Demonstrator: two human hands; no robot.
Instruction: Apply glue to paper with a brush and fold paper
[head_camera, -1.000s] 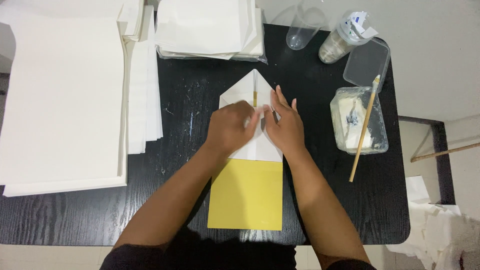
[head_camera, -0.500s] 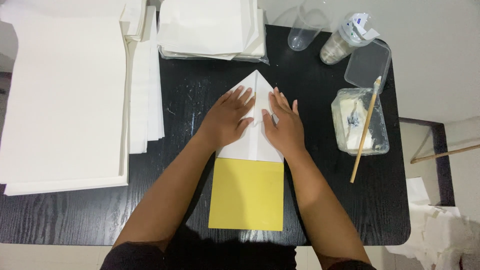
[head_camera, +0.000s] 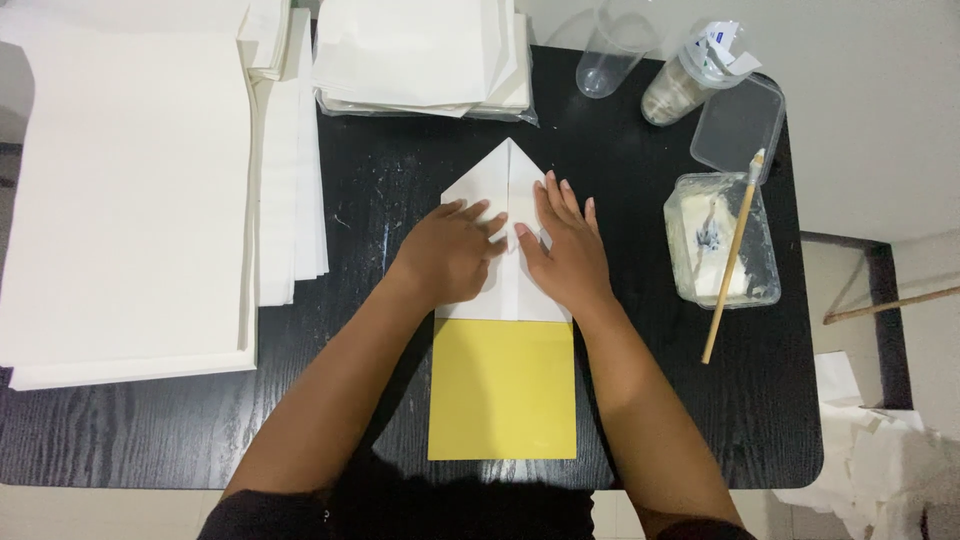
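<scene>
A sheet of paper (head_camera: 505, 385), yellow on its near half and white where its far corners are folded in to a point (head_camera: 507, 165), lies on the black table (head_camera: 390, 190). My left hand (head_camera: 450, 250) rests flat on the left folded flap, fingers together. My right hand (head_camera: 563, 245) presses flat on the right flap with fingers spread, beside the centre seam. Neither hand grips anything.
Large stacks of white paper (head_camera: 130, 180) fill the left side, another stack (head_camera: 420, 50) sits at the back. At the right stand a clear cup (head_camera: 608, 65), a jar (head_camera: 690, 80), a clear lid (head_camera: 738, 125) and a plastic tub (head_camera: 722, 245) with a brush (head_camera: 730, 260) across it.
My left hand first stretched its fingers forward over the left flap, then drew back toward me and curled slightly. My right hand stayed pressed on the right flap.
</scene>
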